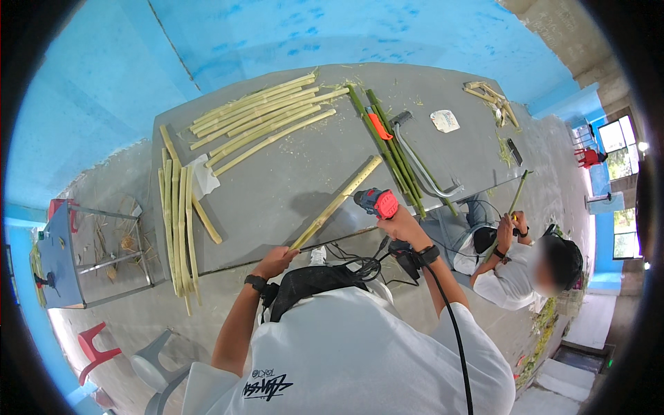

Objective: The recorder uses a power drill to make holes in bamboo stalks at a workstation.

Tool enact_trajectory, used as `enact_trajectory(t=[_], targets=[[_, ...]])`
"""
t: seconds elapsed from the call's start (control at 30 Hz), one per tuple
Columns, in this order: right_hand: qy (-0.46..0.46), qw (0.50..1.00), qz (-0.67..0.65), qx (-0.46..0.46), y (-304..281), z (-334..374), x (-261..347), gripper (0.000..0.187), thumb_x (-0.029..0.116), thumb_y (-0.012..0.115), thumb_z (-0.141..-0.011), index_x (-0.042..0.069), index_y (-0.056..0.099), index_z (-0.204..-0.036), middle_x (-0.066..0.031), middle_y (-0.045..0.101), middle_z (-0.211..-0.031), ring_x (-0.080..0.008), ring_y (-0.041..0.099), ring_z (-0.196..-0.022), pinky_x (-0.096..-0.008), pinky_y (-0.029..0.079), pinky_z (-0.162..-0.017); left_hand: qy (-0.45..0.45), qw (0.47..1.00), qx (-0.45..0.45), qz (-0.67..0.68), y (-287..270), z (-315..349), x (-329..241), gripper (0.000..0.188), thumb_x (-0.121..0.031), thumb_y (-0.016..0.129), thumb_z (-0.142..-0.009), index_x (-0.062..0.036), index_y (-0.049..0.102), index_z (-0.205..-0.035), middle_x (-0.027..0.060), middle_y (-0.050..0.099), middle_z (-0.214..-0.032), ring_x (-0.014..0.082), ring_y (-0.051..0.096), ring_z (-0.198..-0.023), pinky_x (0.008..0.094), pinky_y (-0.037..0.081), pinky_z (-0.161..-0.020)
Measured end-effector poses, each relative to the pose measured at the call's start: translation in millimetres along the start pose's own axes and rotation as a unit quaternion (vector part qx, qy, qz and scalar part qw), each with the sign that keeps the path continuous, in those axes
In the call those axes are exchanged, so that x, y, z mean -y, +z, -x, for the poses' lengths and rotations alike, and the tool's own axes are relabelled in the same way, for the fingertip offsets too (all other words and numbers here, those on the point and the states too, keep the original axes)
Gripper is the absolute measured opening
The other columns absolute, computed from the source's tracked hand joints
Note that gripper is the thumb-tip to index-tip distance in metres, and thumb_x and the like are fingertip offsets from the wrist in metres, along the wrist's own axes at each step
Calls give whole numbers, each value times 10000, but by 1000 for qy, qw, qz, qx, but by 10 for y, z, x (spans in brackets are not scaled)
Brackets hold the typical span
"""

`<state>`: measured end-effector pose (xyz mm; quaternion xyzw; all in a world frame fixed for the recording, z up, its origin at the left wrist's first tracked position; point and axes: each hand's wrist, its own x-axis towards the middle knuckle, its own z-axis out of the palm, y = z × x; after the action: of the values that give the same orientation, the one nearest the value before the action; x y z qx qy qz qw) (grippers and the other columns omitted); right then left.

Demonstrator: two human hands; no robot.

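Pale bamboo strip (337,202) lying slantwise on our grey table (277,187), our left hand (277,261) gripping its near end, our right hand (401,223) closed around a red drill (377,202) beside its middle, green stalks (387,149) just beyond, another person's hands (508,228) at the table's right edge.

Grey table (290,180), pale bamboo strips (266,117), green stalks (387,142), hacksaw (422,162), white cloth (205,178)

The drill's (377,202) bit is too small to make out, and the right hand (401,225) hides its grip.
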<state>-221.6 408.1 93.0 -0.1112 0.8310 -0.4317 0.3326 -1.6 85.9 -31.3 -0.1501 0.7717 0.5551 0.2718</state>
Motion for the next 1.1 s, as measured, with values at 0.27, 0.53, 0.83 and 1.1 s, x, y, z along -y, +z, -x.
enact_trajectory(t=[0.27, 0.53, 0.83, 1.1], targets=[[35, 999, -6, 10, -30, 5, 138, 186, 162, 667, -740, 7, 602, -818, -41, 536, -556, -144, 512, -432, -315, 409, -444, -16, 999, 24, 43, 23, -4, -1, 512, -525, 502, -990, -77, 522, -742, -30, 457, -599, 102, 417, -515, 304, 362, -467], [22, 999, -2, 35, -69, -35, 159, 206, 85, 689, -749, 20, 547, -883, -15, 511, -551, -120, 489, -397, -287, 385, -392, -56, 991, 41, 115, -17, 9, -95, 477, -527, 518, -978, -109, 520, -748, -48, 444, -605, 73, 402, -493, 273, 337, -435], [-21, 999, 38, 3, -3, -163, -50, 227, 199, 671, -742, -10, 612, -808, -50, 534, -544, -151, 515, -415, -328, 401, -427, -64, 987, 59, 131, -29, 24, -88, 490, -544, 517, -976, -112, 514, -744, -53, 447, -612, 77, 403, -498, 277, 337, -433], [55, 996, 67, 5, -76, -88, 90, 276, 216, 678, -724, -32, 631, -837, -148, 580, -609, -274, 598, -581, -397, 476, -607, 9, 1000, -21, -21, 43, -5, 9, 567, -539, 524, -973, -24, 555, -737, 28, 508, -628, 156, 473, -591, 352, 409, -561]])
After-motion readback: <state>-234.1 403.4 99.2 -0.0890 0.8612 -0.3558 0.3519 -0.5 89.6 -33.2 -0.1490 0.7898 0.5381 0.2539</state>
